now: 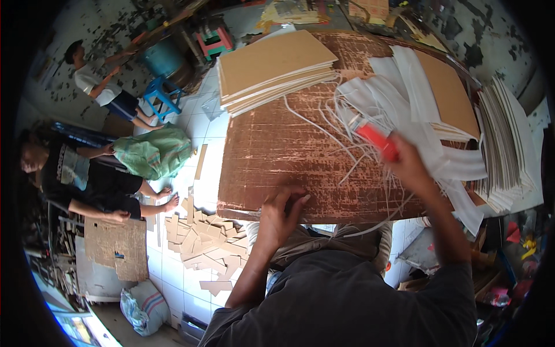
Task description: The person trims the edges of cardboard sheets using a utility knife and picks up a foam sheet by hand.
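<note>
Red tool [373, 137], gripped in right hand [406, 165]; long axis slanting, metal end pointing far left. Left hand [280, 211]: fingers half-curled at table's [260, 165] near edge, grip unclear.

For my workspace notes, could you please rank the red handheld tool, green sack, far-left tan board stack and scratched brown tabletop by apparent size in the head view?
Scratched brown tabletop
Far-left tan board stack
Green sack
Red handheld tool in the right hand

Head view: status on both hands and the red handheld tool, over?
Right hand gripping red handheld tool. Left hand at near edge of brown tabletop, hold unclear. Loose white strips tangled near tool's front end.
</note>
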`<action>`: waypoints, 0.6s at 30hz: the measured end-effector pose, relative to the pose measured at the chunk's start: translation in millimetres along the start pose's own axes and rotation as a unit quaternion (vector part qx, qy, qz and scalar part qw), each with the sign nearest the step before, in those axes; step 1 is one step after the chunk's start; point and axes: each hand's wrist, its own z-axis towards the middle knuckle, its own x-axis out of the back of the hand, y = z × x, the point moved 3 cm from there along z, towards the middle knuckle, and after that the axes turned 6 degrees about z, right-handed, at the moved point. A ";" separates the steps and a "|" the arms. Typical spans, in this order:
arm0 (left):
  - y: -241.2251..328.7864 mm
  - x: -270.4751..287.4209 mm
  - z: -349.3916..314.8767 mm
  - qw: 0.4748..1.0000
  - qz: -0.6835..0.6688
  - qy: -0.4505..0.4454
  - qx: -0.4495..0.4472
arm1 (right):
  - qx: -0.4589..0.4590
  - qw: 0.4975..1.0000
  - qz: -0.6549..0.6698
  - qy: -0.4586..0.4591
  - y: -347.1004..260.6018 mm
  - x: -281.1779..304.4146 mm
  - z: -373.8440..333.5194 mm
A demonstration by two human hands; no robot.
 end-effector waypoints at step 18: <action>-162.8 85.9 222.3 0.927 -0.284 0.040 0.243 | -0.081 0.942 0.271 0.182 -24.9 54.2 -52.2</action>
